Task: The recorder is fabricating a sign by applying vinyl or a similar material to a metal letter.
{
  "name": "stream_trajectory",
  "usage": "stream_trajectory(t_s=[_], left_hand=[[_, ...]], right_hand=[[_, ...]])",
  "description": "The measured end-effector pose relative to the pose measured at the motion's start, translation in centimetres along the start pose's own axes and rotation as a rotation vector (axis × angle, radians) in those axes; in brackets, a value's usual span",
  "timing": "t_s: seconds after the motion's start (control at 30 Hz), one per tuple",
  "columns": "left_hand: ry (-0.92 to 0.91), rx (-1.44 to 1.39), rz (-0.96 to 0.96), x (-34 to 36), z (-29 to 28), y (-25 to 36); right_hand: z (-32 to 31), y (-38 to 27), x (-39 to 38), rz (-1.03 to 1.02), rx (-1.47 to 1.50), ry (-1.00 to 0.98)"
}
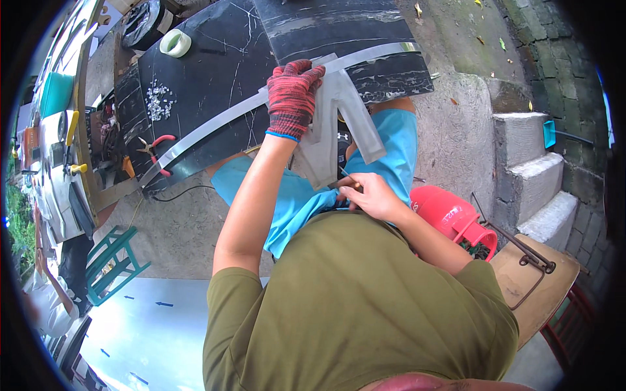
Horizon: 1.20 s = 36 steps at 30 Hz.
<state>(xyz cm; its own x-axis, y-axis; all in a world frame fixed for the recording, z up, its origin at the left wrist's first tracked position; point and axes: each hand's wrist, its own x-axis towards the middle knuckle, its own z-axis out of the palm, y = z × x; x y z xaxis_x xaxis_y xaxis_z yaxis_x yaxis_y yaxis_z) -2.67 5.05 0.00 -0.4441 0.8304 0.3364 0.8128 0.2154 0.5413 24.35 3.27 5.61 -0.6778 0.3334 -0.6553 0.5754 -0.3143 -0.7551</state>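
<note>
My left hand (295, 94), in a red and black knitted glove, has its fingers curled over a long shiny metal strip (222, 120) and the edge of a grey, angular, letter-shaped piece (355, 114). The strip crosses the dark marble-patterned table from lower left to upper right. The grey piece leans from the table edge down toward my lap. My bare right hand (373, 195), close to my waist, is closed round a thin-shafted tool (345, 173) whose tip points up at the piece's lower end; the tool's exact kind is unclear.
On the table lie a tape roll (175, 43), small clear bits (159, 101) and red-handled pliers (156, 151). A red gas cylinder (450, 218) stands right of me, near concrete steps (531, 173). Left are a green stool (111, 267) and another person (55, 306).
</note>
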Motion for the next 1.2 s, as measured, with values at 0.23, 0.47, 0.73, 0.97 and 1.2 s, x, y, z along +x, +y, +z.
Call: stream_trajectory(t_s=[0.23,0.47,0.73,0.97,1.2], left_hand=[[0.020,-0.005,-0.021,0.7,0.2,0.3],[-0.008,0.078,-0.015,0.9,-0.1,0.8],[-0.027,0.022,0.005,1.3,0.1,0.5],[-0.073,0.090,-0.057,1.4,-2.5,0.2],[-0.135,0.133,-0.049,-0.9,-6.0,-3.2]], right_hand=[[-5.4,-8.0,1.8,-0.651,-0.526,0.496],[-9.1,-9.0,7.2,-0.641,-0.761,0.736],[-7.8,-9.2,11.9,-0.682,-1.123,0.656],[-8.0,-8.2,12.6,-0.668,-1.202,0.664],[-8.0,-8.0,12.5,-0.628,-1.222,0.690]])
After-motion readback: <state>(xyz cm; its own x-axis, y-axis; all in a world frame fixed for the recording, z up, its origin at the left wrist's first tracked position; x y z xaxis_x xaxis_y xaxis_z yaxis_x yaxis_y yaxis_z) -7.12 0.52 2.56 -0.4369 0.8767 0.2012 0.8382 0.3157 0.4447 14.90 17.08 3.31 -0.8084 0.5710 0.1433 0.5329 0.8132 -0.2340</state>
